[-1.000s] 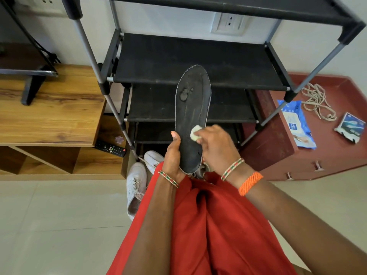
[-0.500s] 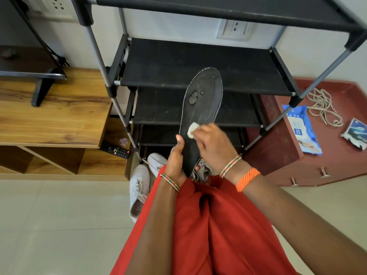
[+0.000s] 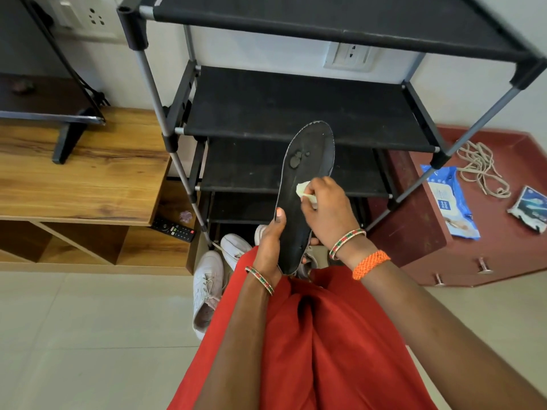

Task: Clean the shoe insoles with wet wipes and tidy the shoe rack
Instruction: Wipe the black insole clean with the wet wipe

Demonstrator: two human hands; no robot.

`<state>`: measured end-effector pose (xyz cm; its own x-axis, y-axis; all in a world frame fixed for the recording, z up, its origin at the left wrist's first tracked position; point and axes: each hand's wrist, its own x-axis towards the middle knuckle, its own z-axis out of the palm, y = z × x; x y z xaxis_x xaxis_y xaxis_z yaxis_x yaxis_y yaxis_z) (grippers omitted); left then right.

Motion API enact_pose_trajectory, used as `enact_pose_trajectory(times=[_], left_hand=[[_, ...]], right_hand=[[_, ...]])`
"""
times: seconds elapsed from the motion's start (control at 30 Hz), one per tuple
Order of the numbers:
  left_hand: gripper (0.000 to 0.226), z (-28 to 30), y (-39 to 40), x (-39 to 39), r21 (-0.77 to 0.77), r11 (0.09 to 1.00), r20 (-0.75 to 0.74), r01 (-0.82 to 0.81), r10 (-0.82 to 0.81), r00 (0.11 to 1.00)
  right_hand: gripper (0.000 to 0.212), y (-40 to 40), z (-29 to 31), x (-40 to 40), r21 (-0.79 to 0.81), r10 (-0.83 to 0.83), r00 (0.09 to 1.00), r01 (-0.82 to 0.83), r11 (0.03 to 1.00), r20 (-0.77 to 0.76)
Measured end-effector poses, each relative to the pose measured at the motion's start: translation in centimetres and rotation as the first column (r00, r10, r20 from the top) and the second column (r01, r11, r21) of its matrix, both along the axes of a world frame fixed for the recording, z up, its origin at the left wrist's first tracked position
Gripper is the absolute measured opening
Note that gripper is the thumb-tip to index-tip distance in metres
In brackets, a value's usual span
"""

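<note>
Insole (image 3: 307, 184) upright in left hand (image 3: 270, 241) grip; right hand (image 3: 328, 211) fingers pinching wipe (image 3: 303, 190) against it

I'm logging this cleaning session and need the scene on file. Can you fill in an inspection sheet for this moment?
Surface: pale tiled floor; the shoe rack shelves in view hold nothing.
Job's things: dark insole with marks near the toe; wet wipe pressed on it; wipes pack on the red cabinet.
Clutter: white shoes on the floor, remote, small packet.
Hands: left hand grips the insole's heel end; right hand pinches the wipe.
Cables: cord loose on the cabinet.
Surroundings: wooden unit, wall sockets.
</note>
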<state>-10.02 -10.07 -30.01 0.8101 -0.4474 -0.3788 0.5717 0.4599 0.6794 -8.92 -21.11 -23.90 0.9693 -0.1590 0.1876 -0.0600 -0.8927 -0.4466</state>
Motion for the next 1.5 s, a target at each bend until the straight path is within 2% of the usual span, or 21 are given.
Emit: enact_pose_trajectory(times=[0.07,0.13,0.2,0.23,0.27,0.33,0.4,0.5,0.57,0.7,0.73,0.83,0.93,1.0,1.07,1.13,1.17,1.23,1.3,1.37,1.5], left_hand=[[0.053,-0.1,-0.2,0.1,0.050,0.998,0.022,-0.043,0.042,0.999],[0.066,-0.1,-0.2,0.3,0.084,0.994,-0.026,-0.073,0.075,0.997],[0.080,-0.4,-0.1,0.6,0.085,0.994,-0.042,-0.062,0.066,0.997],[0.084,-0.6,0.0,0.7,0.062,0.997,-0.034,-0.046,0.048,0.998],[0.087,-1.0,0.1,0.9,0.048,0.998,-0.022,-0.029,0.030,0.999],[0.091,-1.2,0.0,0.9,0.030,0.999,-0.005,-0.015,0.015,1.000],[0.082,-1.0,-0.2,0.7,0.062,0.998,0.025,-0.017,0.016,1.000],[0.027,-0.8,-0.5,0.5,0.165,0.978,0.082,-0.125,0.113,0.990],[0.009,-0.5,-0.6,0.4,0.208,0.964,0.087,-0.167,0.152,0.985],[0.023,-0.5,-0.3,0.6,0.213,0.964,0.010,-0.160,0.162,0.987],[0.031,-0.6,-0.2,0.7,0.176,0.972,-0.029,-0.157,0.164,0.986],[0.043,0.1,0.0,0.7,-0.019,0.982,-0.092,-0.188,0.186,0.978],[0.053,0.7,0.0,0.4,-0.116,0.982,-0.067,-0.148,0.141,0.988],[0.060,0.7,0.0,0.3,-0.096,0.983,-0.030,-0.154,0.152,0.988],[0.070,0.6,0.0,0.3,-0.066,0.988,0.044,-0.141,0.144,0.989],[0.079,0.4,0.0,0.5,-0.025,0.995,0.072,-0.095,0.097,0.993],[0.081,0.1,0.0,0.6,0.002,0.997,0.087,-0.079,0.078,0.993],[0.085,0.3,0.0,0.5,0.063,0.997,0.122,-0.051,0.043,0.992],[0.071,0.3,0.0,0.4,0.117,0.989,0.132,-0.089,0.073,0.989],[0.054,0.4,-0.1,0.4,0.139,0.984,0.079,-0.112,0.101,0.992],[0.054,0.6,0.1,0.5,0.129,0.988,-0.047,-0.085,0.092,0.995]], right_hand=[[0.002,-0.1,0.2,0.0,0.159,-0.039,0.998,0.031,0.987,0.045],[0.008,-0.2,0.5,-0.2,0.347,-0.097,0.994,0.070,0.935,0.059],[0.014,-0.2,1.1,-0.2,0.618,-0.100,0.994,0.107,0.779,-0.047],[0.016,-0.2,1.2,-0.2,0.702,-0.073,0.990,0.135,0.700,-0.117],[0.018,-0.3,1.1,-0.2,0.724,-0.043,0.986,0.147,0.674,-0.160],[0.016,-0.6,0.6,-0.2,0.580,-0.006,0.988,0.096,0.809,-0.155],[0.009,-0.6,0.2,-0.5,0.332,0.030,0.993,0.009,0.943,-0.111],[0.017,-0.2,0.1,-0.9,0.008,0.024,0.997,-0.023,1.000,-0.068],[0.027,0.2,0.4,-1.0,-0.131,0.019,1.000,-0.017,0.991,0.018],[0.008,0.2,0.1,-1.4,-0.277,0.213,0.965,-0.165,0.946,0.152],[0.007,0.1,-0.1,-1.6,-0.329,0.243,0.962,-0.190,0.925,0.128],[0.030,-0.3,-0.4,-1.9,-0.431,0.224,0.975,-0.204,0.879,-0.005],[0.020,-0.3,0.0,-1.8,-0.469,0.214,0.977,-0.188,0.863,0.002],[0.016,0.1,0.5,-1.6,-0.363,0.178,0.984,-0.159,0.918,0.020],[0.022,0.3,1.0,-1.7,-0.067,0.113,0.994,-0.113,0.991,0.000],[0.029,0.4,1.3,-1.5,0.269,0.064,0.995,-0.043,0.962,-0.070],[0.032,0.4,1.4,-1.5,0.344,0.062,0.993,-0.024,0.939,-0.098],[0.038,0.5,1.6,-1.7,0.348,0.075,0.993,-0.039,0.937,-0.092],[0.043,0.5,1.7,-1.8,0.340,0.070,0.993,-0.033,0.940,-0.095],[0.047,0.3,1.5,-1.9,0.381,0.068,0.991,-0.020,0.924,-0.111],[0.054,-0.3,0.5,-1.4,0.449,-0.028,0.994,0.073,0.891,-0.106]])
